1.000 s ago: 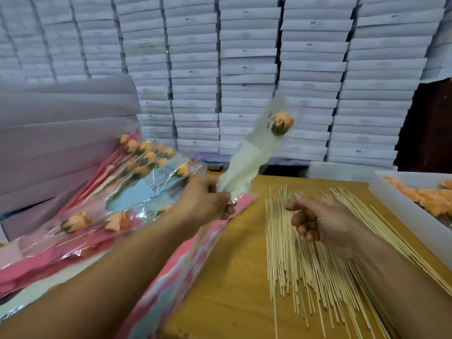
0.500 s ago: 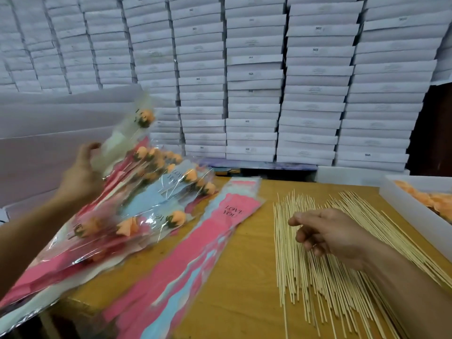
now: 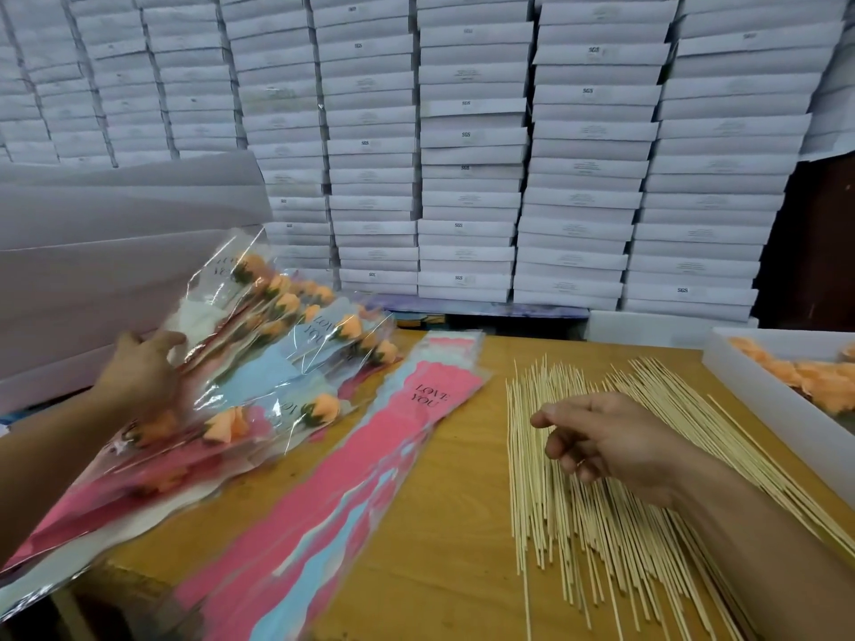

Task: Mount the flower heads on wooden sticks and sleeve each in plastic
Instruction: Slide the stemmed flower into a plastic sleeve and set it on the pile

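Observation:
My left hand (image 3: 139,372) holds the lower part of a clear "LOVE YOU" sleeve with an orange flower head (image 3: 250,268) on a stick inside it. It rests that sleeve on top of the pile of sleeved flowers (image 3: 296,363) at the table's left. Beside the pile lies a stack of empty pink and blue sleeves (image 3: 384,451). My right hand (image 3: 610,446) hovers over the spread of wooden sticks (image 3: 555,525), fingers loosely curled, holding nothing. Loose orange flower heads (image 3: 814,377) lie in a white tray (image 3: 763,395) at the right.
The wooden table (image 3: 439,571) runs to a front edge at lower left. A wall of stacked white boxes (image 3: 462,155) stands behind it. Large grey sheets (image 3: 115,247) lean at the left, behind the flower pile.
My left hand carried the sleeved flower from the table's middle over to the left and lowered it onto the pile. My right hand stayed over the sticks.

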